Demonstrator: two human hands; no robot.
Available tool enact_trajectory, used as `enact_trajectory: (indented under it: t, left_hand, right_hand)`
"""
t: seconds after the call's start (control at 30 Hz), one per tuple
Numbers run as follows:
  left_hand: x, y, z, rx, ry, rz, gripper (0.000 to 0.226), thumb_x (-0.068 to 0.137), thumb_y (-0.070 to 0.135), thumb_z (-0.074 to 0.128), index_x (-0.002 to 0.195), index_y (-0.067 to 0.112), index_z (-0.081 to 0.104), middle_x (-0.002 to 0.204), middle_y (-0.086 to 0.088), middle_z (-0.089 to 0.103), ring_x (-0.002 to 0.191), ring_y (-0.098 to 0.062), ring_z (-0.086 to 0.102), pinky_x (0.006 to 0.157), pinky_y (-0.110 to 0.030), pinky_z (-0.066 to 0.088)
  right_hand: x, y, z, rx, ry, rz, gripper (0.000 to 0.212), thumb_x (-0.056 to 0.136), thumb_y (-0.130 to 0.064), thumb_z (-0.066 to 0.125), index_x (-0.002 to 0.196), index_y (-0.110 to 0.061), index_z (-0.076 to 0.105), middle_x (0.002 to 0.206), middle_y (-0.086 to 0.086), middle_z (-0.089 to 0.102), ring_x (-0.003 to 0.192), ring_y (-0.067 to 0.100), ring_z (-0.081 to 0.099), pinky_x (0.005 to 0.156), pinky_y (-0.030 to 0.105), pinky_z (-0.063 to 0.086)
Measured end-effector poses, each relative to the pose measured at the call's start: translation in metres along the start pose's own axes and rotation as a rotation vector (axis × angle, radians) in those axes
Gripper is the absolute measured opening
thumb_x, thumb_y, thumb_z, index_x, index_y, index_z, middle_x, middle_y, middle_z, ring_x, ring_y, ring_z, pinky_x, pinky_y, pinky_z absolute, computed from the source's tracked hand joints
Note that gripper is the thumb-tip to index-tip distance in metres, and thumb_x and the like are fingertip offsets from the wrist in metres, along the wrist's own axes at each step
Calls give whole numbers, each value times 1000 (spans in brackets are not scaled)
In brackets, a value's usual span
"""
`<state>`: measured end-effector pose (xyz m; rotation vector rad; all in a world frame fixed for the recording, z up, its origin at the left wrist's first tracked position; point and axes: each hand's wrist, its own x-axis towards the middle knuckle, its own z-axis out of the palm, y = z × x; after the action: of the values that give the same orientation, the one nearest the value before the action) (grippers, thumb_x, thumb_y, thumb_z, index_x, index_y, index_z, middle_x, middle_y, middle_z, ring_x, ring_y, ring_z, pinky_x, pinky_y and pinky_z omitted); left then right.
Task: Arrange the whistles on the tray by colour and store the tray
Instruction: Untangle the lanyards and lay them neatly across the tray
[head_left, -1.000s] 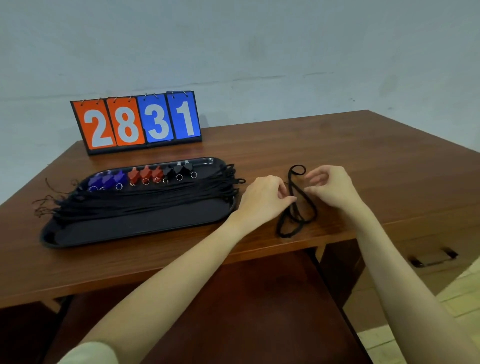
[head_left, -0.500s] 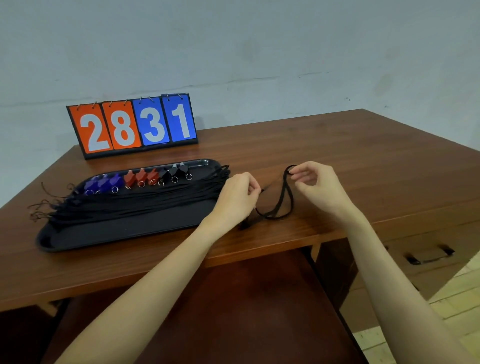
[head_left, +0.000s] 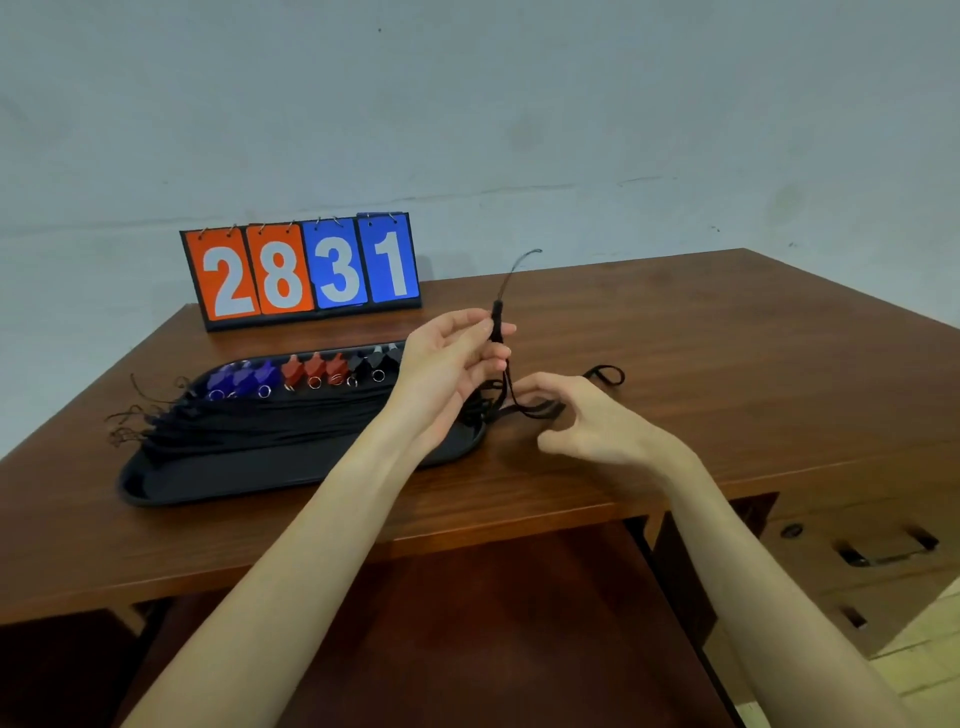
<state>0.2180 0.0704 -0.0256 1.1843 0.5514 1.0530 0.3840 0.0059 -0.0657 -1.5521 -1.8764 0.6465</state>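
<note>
A black tray (head_left: 244, 480) lies on the wooden table (head_left: 727, 364). Along its far rim stand blue whistles (head_left: 241, 378), red whistles (head_left: 314, 368) and black whistles (head_left: 374, 358), grouped by colour, their black cords spread over the tray to the left. My left hand (head_left: 452, 364) is raised over the tray's right end and pinches the top of a loose black lanyard (head_left: 498, 322), whose thin end sticks up. My right hand (head_left: 587, 421) rests on the table just right of the tray and holds the lanyard's lower loops, which trail to the right.
A flip scoreboard (head_left: 306, 270) reading 2831 stands behind the tray near the wall. A drawer with a dark handle (head_left: 883, 551) is under the table at the right. A dark wooden seat (head_left: 493, 649) is below the table's front edge.
My left hand has lifted the lanyard's end off the table and up above the tray's right end. My right hand has dropped lower and gathered the loops.
</note>
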Motion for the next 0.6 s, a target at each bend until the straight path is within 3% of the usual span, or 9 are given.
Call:
enact_trajectory:
  t: [0.1,0.23,0.3,0.37,0.47,0.6]
  left_hand:
    - [-2,6,-6,-69,-12,6,24,94,-3,51,116,-2,59,93,-9,70,70,-10,64,70,-21,56]
    - [-6,12,-18,-56,-8,63,23,95,4,52,114,-3,63,86,-5,64,71,-10,61,69,-19,54]
    - [-6,17,-28,-85,56,95,22,96,8,52,111,-1,64,83,-5,63,70,-9,59,68,-18,53]
    - [-4,23,-44,-124,163,122,20,96,11,53,107,1,66,84,-4,65,69,-8,60,67,-17,53]
    - [-1,32,-71,-150,379,163,19,95,14,55,105,3,65,86,-4,67,68,-7,63,67,-18,53]
    - [-3,42,-107,-129,641,240,18,94,16,57,104,4,66,88,-4,68,68,-5,64,68,-17,52]
  right_hand:
    - [11,-6,10,-36,81,-50,44,81,-33,72,121,-24,56,112,-9,65,104,0,59,96,24,46]
    - [19,-14,18,-33,113,-58,35,83,-48,64,108,-23,62,96,13,69,88,29,65,81,47,54]
    - [19,-20,17,-23,102,-54,33,89,-40,61,93,-7,63,79,15,64,71,32,61,65,41,51]
    - [17,-24,15,-12,90,-60,41,92,-34,58,78,4,56,64,10,52,55,24,55,52,29,45]
    - [11,-27,13,-21,92,-55,39,92,-34,59,64,-8,50,55,0,47,45,13,52,47,20,43]
    - [10,-29,16,-33,135,-44,48,88,-41,62,55,-17,39,53,-6,32,47,7,32,51,17,27]
